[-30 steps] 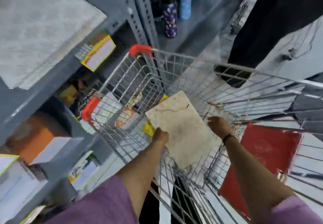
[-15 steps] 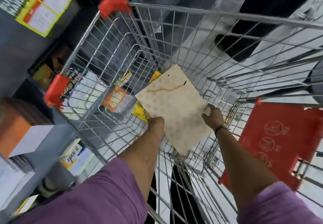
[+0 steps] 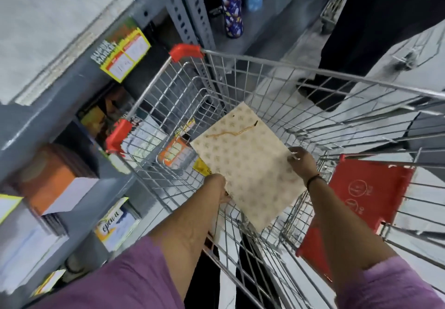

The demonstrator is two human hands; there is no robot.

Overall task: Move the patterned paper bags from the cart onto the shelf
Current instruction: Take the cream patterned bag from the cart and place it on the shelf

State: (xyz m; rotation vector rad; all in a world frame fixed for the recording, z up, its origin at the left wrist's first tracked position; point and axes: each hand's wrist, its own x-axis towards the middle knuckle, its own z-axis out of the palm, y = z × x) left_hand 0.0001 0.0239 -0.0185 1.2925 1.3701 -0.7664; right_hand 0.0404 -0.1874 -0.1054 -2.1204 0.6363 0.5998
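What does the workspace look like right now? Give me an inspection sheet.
Surface: wire cart, basket otherwise bare; grey shelf on the left.
Job's things: one flat patterned paper bag, cord handle lying on its face, held inside the cart.
Clutter: nothing seen in the cart.
Grippers: left hand grips the bag's near-left edge; right hand grips its right edge.
Cables: nothing seen.
Surroundings: boxed goods on lower shelves, patterned bottle beyond, red seat flap.
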